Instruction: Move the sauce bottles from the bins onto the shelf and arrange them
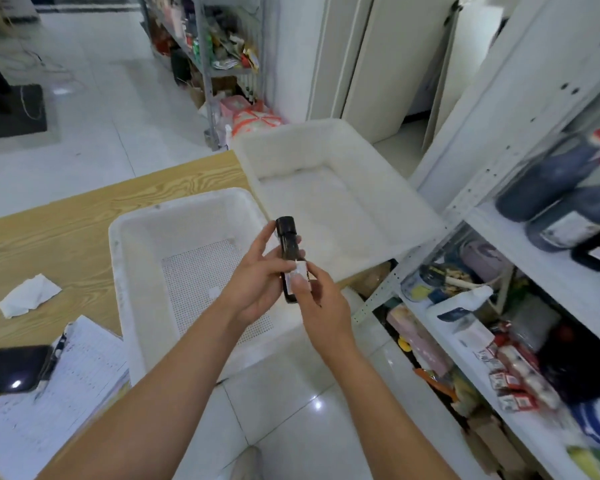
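Observation:
Both hands hold a small dark sauce bottle (pixel 287 242) with a black cap and a white label, above the near white bin (pixel 132 233). My left hand (pixel 257 282) cradles it from the left and below. My right hand (pixel 317 303) pinches its lower, labelled part. The near bin and the far white bin (pixel 416 206) show no bottles inside. On the white shelf (pixel 520 244) at the right, several large dark sauce bottles (pixel 551 178) with red caps stand together.
The bins rest on a wooden table (pixel 66 223) with a crumpled tissue (pixel 28 296), a phone (pixel 9 368) and printed papers (pixel 56 393). The lower shelf level (pixel 482 344) holds packets and jars. A cluttered metal rack (pixel 219 46) stands behind.

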